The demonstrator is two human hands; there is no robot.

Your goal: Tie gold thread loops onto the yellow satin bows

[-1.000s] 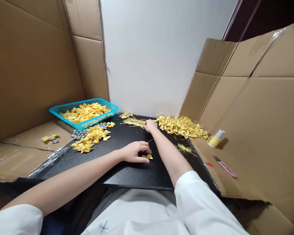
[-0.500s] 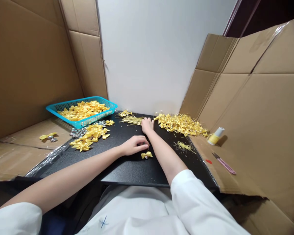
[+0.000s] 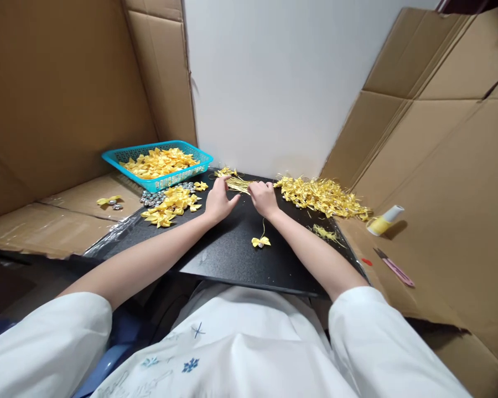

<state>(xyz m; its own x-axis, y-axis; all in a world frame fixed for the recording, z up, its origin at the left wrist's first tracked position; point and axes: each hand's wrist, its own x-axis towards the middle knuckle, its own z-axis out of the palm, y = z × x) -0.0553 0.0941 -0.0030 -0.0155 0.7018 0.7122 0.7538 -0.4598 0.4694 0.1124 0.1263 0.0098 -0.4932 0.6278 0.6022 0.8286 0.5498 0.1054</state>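
Observation:
A bundle of thin gold wires (image 3: 239, 186) lies at the back of the black table (image 3: 222, 249). My left hand (image 3: 219, 200) is at the bundle's left part, thumb spread away from the fingers, holding nothing I can see. At its right end, my right hand (image 3: 264, 198) has its fingers curled together on the wire ends; the fingertips are partly hidden. A yellow ribbon bow (image 3: 261, 242) with a silvery bead and a wire tail lies in front of my right hand, untouched.
On the left are a blue basket (image 3: 157, 183) of yellow bows, silvery beads (image 3: 151, 199) and loose bows (image 3: 172, 205). Rightward lie wired bows (image 3: 323, 196), wire scraps (image 3: 326, 233), a thread cone (image 3: 385, 220) and pink-handled snips (image 3: 394, 267). Cardboard walls (image 3: 431, 182) flank the table.
My left hand has left the single bow and moved forward to the wires, opening its fingers. My right hand stays at the wires' right end. The whole view has shifted.

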